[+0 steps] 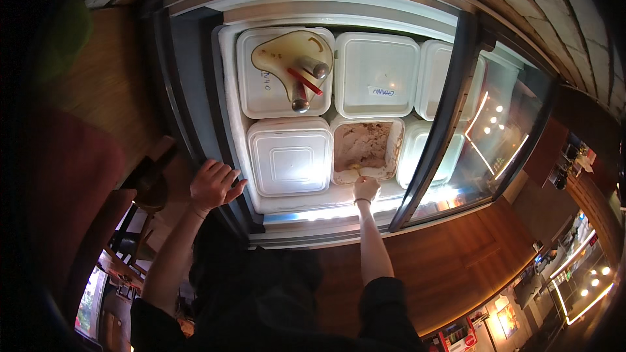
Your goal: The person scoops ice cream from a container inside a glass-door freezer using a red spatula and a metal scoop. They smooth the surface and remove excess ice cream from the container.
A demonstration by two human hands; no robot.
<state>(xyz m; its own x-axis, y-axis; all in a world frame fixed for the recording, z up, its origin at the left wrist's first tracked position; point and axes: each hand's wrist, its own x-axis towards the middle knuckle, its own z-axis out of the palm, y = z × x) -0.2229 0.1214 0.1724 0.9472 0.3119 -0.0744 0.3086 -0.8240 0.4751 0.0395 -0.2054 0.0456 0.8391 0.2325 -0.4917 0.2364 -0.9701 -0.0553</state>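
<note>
My right hand (367, 189) is closed around the handle of a small scoop or spoon (356, 168), its head in an open white tub (397, 149). Brownish ice cream (362, 144) covers the tub's bottom and smears its walls. This tub sits in the front row of a lit chest freezer (234, 132). My left hand (215, 186) rests on the freezer's left rim with nothing visible in it, thumb apart from the fingers. A lidded white tub (291, 156) stands between my hands.
Behind, a lidded tub (252, 98) carries a stained tray (274, 51) with two metal-ended utensils (300, 103) and a red stick (305, 81). Another lidded tub (376, 73) bears a written label. A framed sliding glass lid (481, 132) covers the freezer's right side. Wooden chairs (142, 186) stand left.
</note>
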